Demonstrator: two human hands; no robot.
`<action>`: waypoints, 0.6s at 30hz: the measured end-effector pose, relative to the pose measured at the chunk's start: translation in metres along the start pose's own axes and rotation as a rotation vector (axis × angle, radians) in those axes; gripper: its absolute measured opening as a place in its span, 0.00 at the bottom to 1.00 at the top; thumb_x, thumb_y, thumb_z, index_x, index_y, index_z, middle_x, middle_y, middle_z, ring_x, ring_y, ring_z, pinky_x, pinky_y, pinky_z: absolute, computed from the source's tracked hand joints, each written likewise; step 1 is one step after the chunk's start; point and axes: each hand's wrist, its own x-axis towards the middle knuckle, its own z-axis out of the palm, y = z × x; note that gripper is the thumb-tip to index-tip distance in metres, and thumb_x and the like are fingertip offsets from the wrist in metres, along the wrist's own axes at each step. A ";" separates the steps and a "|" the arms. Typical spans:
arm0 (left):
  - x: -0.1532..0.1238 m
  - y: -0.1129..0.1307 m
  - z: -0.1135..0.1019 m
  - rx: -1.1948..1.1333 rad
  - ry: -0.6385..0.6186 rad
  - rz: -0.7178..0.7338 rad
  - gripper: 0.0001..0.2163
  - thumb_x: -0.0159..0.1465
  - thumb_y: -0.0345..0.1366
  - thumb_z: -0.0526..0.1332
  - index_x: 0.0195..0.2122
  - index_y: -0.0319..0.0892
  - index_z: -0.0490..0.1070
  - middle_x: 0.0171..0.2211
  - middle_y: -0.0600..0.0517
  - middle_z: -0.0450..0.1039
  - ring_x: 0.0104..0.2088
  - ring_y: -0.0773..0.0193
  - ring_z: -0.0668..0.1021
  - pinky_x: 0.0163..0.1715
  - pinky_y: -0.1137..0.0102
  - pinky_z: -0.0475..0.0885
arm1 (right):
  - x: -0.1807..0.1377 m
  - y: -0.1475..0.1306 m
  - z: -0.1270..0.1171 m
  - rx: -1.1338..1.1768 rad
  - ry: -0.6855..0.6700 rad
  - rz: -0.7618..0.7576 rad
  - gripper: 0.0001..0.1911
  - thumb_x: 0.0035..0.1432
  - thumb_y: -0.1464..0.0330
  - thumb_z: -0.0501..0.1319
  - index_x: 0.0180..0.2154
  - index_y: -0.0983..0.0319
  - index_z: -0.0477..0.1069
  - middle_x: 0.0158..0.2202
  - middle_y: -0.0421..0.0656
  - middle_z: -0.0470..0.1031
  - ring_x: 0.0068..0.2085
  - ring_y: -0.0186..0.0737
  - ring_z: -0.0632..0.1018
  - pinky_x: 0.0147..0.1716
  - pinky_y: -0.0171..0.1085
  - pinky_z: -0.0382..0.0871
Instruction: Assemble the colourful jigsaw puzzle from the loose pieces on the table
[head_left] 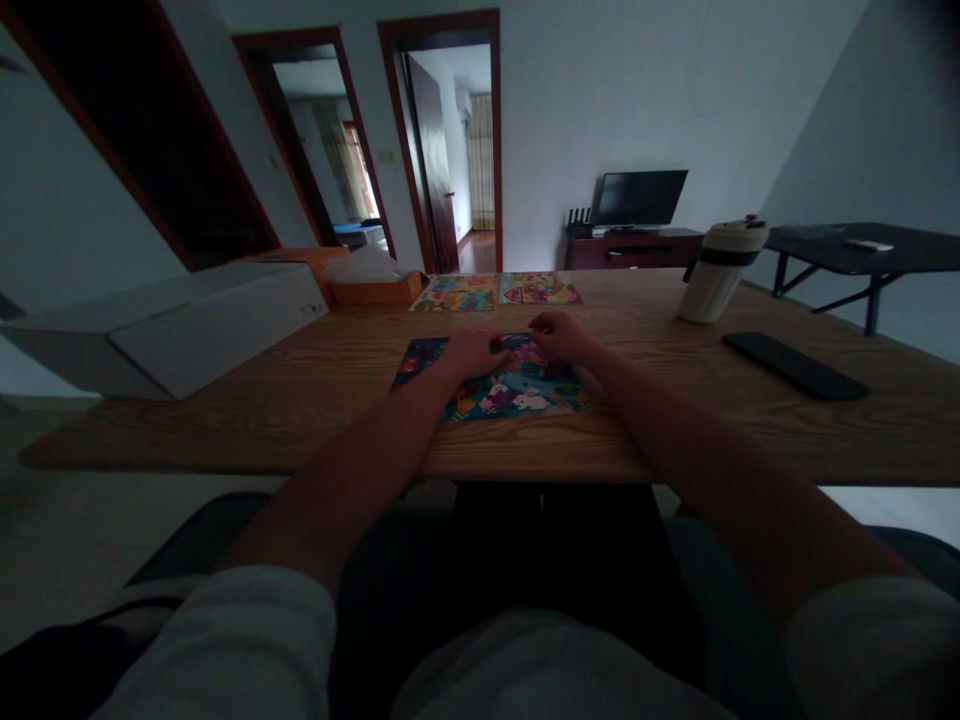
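A dark blue picture board (517, 398) with white rabbits and flowers, much like a jigsaw puzzle, lies flat on the wooden table in front of me. My left hand (472, 354) rests over its upper middle, with the thumb stretched to the right and the fingers apart. Close by on the right, my right hand (561, 338) is at the board's top edge. Its fingers are bent together toward the thumb, and anything between them is too small and dark to make out. Both hands cover parts of the picture.
Beyond the board lie two more colourful picture boards, a left one (456, 293) and a right one (540, 288). A white box (217, 325) and an orange box (375, 291) stand on the left. To the right are a tumbler (716, 275) and a black phone-like slab (795, 365).
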 end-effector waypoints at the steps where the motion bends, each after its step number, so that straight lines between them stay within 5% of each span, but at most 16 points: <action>1: 0.000 0.000 0.000 -0.001 -0.002 0.011 0.15 0.62 0.50 0.63 0.39 0.45 0.79 0.40 0.44 0.79 0.43 0.49 0.77 0.48 0.61 0.67 | 0.000 0.001 0.001 -0.003 -0.006 -0.007 0.12 0.60 0.70 0.62 0.45 0.65 0.77 0.42 0.50 0.81 0.40 0.40 0.80 0.40 0.35 0.72; 6: 0.000 -0.002 0.001 -0.020 -0.073 0.046 0.13 0.62 0.39 0.63 0.47 0.49 0.79 0.46 0.46 0.79 0.48 0.48 0.77 0.51 0.61 0.67 | -0.001 0.003 0.002 -0.053 -0.061 -0.035 0.14 0.58 0.70 0.62 0.46 0.64 0.78 0.41 0.48 0.81 0.38 0.41 0.80 0.39 0.35 0.71; 14: -0.001 0.000 -0.003 -0.032 -0.102 0.089 0.15 0.64 0.45 0.61 0.49 0.48 0.79 0.48 0.46 0.78 0.48 0.51 0.77 0.53 0.63 0.66 | -0.013 -0.018 -0.007 -0.154 -0.269 -0.080 0.15 0.60 0.65 0.63 0.46 0.62 0.81 0.36 0.47 0.82 0.33 0.41 0.79 0.35 0.35 0.69; 18: -0.005 0.003 -0.011 -0.081 -0.121 0.077 0.13 0.62 0.43 0.64 0.46 0.48 0.80 0.46 0.48 0.79 0.47 0.52 0.78 0.51 0.65 0.67 | -0.015 -0.021 -0.009 -0.190 -0.268 -0.103 0.14 0.61 0.65 0.62 0.45 0.61 0.82 0.38 0.47 0.82 0.35 0.42 0.80 0.36 0.35 0.68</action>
